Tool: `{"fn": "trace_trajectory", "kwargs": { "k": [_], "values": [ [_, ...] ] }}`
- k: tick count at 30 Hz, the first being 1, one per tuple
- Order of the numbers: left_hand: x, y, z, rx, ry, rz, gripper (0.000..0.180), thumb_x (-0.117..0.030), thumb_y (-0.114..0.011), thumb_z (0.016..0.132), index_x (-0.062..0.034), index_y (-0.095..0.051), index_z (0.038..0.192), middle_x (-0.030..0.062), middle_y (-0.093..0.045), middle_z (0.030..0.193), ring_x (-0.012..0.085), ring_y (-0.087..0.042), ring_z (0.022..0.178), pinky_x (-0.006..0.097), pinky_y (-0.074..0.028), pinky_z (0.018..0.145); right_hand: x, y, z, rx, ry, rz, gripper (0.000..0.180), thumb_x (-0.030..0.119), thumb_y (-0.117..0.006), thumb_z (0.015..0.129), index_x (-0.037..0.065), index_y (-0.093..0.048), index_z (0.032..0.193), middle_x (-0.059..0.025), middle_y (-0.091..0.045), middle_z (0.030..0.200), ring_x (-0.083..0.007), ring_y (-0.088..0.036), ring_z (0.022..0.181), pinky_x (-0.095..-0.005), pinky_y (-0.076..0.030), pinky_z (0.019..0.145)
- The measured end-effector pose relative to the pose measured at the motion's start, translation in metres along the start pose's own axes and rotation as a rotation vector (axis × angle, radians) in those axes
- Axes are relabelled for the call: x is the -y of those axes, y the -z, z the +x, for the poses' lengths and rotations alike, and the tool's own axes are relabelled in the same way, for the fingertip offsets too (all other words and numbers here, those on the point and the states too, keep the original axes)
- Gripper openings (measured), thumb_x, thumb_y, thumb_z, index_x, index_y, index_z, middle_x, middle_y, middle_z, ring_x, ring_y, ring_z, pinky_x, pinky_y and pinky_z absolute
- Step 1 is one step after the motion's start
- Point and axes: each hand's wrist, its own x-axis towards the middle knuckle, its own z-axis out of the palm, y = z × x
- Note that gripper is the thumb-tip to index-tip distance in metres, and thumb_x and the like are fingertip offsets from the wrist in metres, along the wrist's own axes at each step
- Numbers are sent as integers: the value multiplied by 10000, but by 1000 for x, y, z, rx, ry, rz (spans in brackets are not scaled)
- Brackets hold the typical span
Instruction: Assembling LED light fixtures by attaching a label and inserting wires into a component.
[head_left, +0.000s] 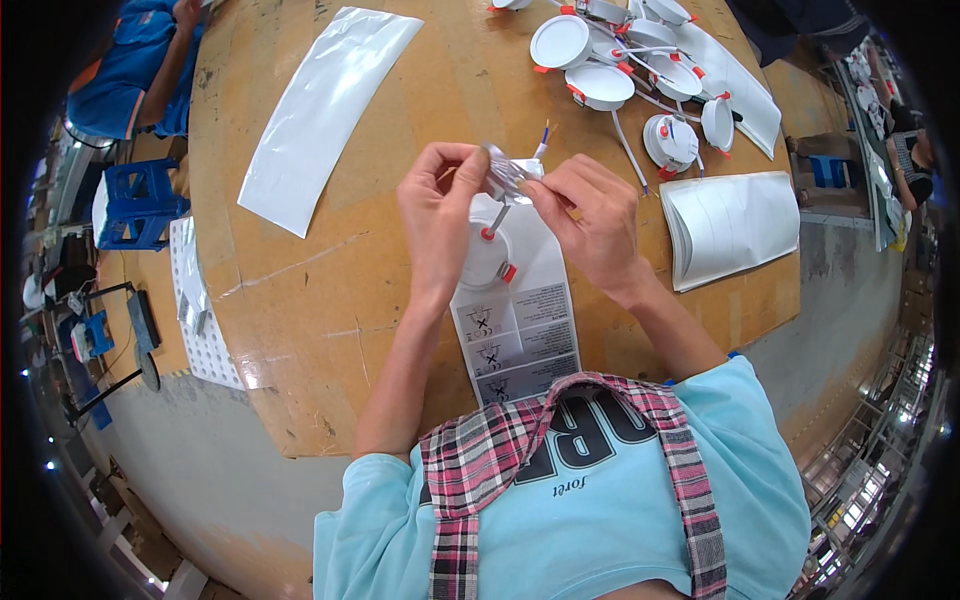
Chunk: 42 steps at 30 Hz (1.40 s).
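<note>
lamp: round white downlight [487,258] under my hands, over its plastic sleeve [520,330]
left hand [436,215]: fingers pinched on lamp's wire [505,172]
right hand [592,220]: pinched on same wire

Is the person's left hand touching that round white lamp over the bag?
Touching. The head view shows the left hand wrapped over the edge of the round white lamp, its fingers overlapping the lamp's rim with no gap.
</note>
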Motion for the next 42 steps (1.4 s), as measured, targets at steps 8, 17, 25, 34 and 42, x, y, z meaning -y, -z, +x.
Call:
{"fn": "trace_trajectory", "kwargs": {
  "k": [8,17,25,34,42],
  "values": [
    [10,9,7,-91,116,-195,160,-148,-575,939,7,-613,930,58,-646,795,112,-625,694,270,-533,690,2,-3,-25,-148,-323,313,113,38,-681,812,-7,-664,710,-73,-618,625,-139,-540,541,-269,-400,503],
    [17,24,16,-220,119,-265,170,-142,-542,951,19,-564,998,121,-660,814,175,-672,726,290,-553,633,2,11,-37,-214,-476,389,139,51,-627,854,-25,-664,744,-89,-641,661,-121,-560,579,-264,-420,543],
    [7,1,-3,-145,-89,9,161,-68,-481,959,36,-481,1082,175,-677,850,213,-687,738,295,-547,635,10,20,-5,-51,-218,202,401,317,-726,771,21,-605,1013,-56,-578,717,-144,-518,576,-273,-411,539],
    [-3,-17,-18,-45,-288,241,161,-30,-575,909,-43,-584,1069,81,-697,776,83,-617,653,239,-481,561,33,20,31,122,-144,-106,592,401,-714,763,41,-503,1183,-86,-589,695,-220,-570,566,-337,-431,517],
    [3,-19,-21,-9,-357,272,135,-53,-600,907,-29,-605,1039,68,-700,808,91,-638,695,253,-501,592,31,14,24,149,-247,11,409,193,-652,832,58,-509,1190,-91,-609,650,-240,-605,552,-337,-444,510]
  ]
}}
